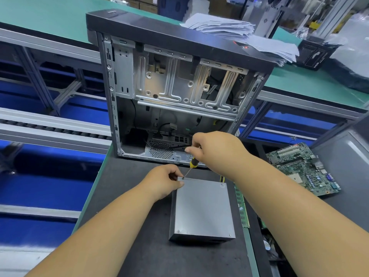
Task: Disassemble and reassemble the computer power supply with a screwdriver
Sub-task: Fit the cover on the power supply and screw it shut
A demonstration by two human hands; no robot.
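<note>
On the dark work mat [127, 216], an open computer case [175, 86] stands behind a grey power supply [201, 208] under two hands.

Largest is the case, its side off, upright at the mat's far edge; a motherboard [303, 170] lies well to its right. The power supply lies flat near the mat's middle. The right hand [215, 148] curls around a yellow-and-black screwdriver [191, 166], tip apparently on the far-left corner screw [183, 178]. The left hand [163, 182] steadies that corner, thumb pressed on the lid, fingers bent over the edge.
</note>
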